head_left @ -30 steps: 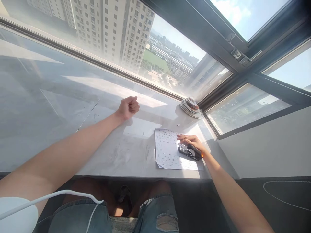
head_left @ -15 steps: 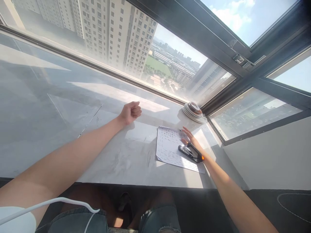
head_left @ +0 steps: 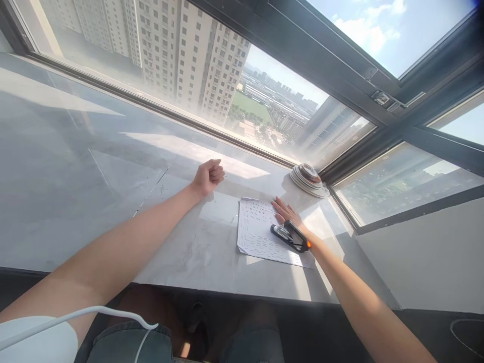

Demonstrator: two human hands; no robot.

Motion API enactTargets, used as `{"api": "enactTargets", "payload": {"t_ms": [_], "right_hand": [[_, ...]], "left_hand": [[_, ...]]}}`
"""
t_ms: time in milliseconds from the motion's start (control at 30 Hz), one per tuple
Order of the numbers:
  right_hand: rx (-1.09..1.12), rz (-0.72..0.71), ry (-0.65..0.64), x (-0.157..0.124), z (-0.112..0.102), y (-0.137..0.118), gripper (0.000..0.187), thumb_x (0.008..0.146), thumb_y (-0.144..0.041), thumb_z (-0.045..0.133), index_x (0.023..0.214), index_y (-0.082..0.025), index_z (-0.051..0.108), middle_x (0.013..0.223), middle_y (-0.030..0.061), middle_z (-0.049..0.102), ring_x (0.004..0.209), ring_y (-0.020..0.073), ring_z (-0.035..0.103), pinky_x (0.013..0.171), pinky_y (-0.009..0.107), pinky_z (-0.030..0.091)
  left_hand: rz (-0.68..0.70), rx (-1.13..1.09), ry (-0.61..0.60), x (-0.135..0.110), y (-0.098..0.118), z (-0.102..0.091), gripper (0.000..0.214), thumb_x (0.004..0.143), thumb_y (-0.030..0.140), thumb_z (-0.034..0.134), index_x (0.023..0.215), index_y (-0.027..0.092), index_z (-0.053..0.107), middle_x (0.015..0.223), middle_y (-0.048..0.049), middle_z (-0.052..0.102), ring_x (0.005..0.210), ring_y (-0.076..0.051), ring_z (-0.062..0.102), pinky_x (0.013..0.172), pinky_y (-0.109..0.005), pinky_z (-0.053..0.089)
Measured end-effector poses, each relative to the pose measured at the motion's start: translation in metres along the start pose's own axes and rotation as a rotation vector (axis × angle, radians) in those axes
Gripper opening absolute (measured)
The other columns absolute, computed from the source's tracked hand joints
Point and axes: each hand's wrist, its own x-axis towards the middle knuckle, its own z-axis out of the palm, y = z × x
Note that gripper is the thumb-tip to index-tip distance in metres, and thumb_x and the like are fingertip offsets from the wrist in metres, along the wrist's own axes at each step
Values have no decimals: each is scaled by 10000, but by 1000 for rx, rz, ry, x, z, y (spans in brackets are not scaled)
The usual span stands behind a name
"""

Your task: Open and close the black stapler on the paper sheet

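Observation:
My left hand (head_left: 209,177) is closed in a fist above the pale marble sill (head_left: 189,242). Whether anything sits inside it is hidden. My right hand (head_left: 288,213) lies flat with its fingers stretched out on the upper right part of a written sheet of paper (head_left: 257,237). The sheet carries lines of dark marks, and its lower left corner curls slightly. On it, close to my right wrist, rests a black stapler (head_left: 290,237) with its top arm raised and an orange piece at its rear end.
Beyond the paper, a stack of round plate-like discs (head_left: 308,180) stands in the window corner. Dark window frames (head_left: 340,91) border the sill. A white wall (head_left: 423,257) rises at the right. A white cable (head_left: 109,310) crosses at the lower left.
My right hand has flattened onto the paper. Hand, paper and stapler have shifted left along the sill. The left fist stays nearly in place, while the view has shifted slightly.

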Motion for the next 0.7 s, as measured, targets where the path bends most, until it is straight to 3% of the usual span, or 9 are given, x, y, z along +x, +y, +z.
{"api": "enactTargets", "payload": {"t_ms": [167,300,433,533,700], "right_hand": [[13,-101,-29,70,-2,-62,653,1078,-591,223,1674,-333,154,1748,9,16,1615,264,30,1298,604,47],[40,-220,-45,121,-1,-132,658,1080,-599,215,1678,-341,122,1744,-1,-22,1615,283,18,1297,606,18],[46,-352,-46,154,7,-186,660,1073,-631,197,1675,-385,82,1738,-45,11,1615,292,60,1302,593,33],[49,-387,-4,163,12,-202,667,1064,-660,169,1669,-413,35,1732,-75,-41,1618,266,43,1307,575,29],[58,-376,9,152,14,-196,710,1063,-664,131,1682,-338,7,1738,-22,-52,1619,276,23,1306,583,54]], "left_hand": [[113,-71,110,2,10,-5,549,784,192,678,603,218,161,526,86,144,411,-57,219,411,-241,207],[163,-109,216,-3,49,-19,509,812,174,627,629,219,154,524,82,157,405,-60,229,413,-238,217],[396,-131,389,-12,88,-38,477,879,244,571,657,211,150,519,78,166,412,-66,208,416,-229,236],[444,-138,388,-13,93,-45,475,880,232,562,658,211,142,517,81,152,408,-68,184,414,-233,237],[314,-145,218,-7,81,-46,481,846,174,549,656,220,110,513,80,130,403,-81,201,416,-254,240]]}}
